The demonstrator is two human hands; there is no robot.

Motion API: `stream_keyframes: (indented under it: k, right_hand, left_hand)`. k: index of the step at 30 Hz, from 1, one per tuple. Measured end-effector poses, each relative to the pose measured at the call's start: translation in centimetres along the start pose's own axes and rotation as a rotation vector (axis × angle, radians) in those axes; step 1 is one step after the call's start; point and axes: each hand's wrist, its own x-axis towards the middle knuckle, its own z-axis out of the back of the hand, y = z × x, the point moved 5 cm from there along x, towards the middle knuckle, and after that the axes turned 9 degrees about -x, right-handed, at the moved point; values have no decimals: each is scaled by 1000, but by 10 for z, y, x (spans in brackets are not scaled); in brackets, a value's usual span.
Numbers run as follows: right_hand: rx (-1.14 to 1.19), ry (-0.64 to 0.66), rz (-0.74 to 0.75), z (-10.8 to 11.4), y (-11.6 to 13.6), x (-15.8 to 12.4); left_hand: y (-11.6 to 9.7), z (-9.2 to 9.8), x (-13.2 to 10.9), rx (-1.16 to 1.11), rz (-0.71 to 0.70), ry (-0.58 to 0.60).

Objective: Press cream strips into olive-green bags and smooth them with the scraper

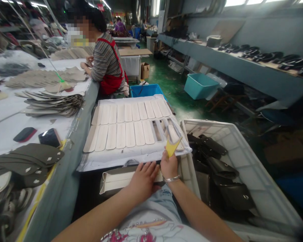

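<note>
My left hand lies flat, fingers stretched out, on a long leather piece across my lap. That piece has a cream inner face and dark raised edges, and my hand covers its right part. My right hand is closed around a flat yellow tool with a V-shaped notch at its top. Just beyond my hands is a white cloth-covered board bearing two rows of cream, round-ended strips. At the right of the front row, one strip lies near gaps showing a darker surface.
A white crate at my right holds dark leather pieces. On the left table are stacked panels and grey flaps. A co-worker in a red apron sits ahead. Blue and turquoise bins stand beyond.
</note>
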Motion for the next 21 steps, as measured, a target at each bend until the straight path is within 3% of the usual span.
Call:
stream_keyframes:
  k: [4, 7, 8, 10, 12, 14, 15, 17, 21]
  right_hand:
    - [-126, 163, 67, -5, 26, -4]
    - [-143, 380, 96, -8, 49, -8]
    - [-163, 497, 106, -10, 56, -9]
    - [-273, 794, 209, -18, 69, -13]
    - [-378, 1086, 302, -29, 77, -18]
    - [-520, 1292, 394, -44, 84, -22]
    - [-612, 1350, 453, -54, 87, -23]
    - [-837, 1391, 615, -77, 94, -25]
    - [-1186, 1282, 921, -130, 107, -33]
  left_hand:
    - [-11, 9, -1, -15, 18, 28]
    - [-6, 26, -27, -99, -7, -46]
    - [2, 34, -42, -140, -2, -125]
    - [31, 52, -83, -253, 106, -391]
    - [73, 62, -130, -454, 370, -733]
    - [110, 52, -162, -811, 600, -951]
    - [122, 42, -168, -996, 661, -998]
    - [132, 24, -162, -1295, 665, -977]
    - [126, 6, -139, -1505, 613, -939]
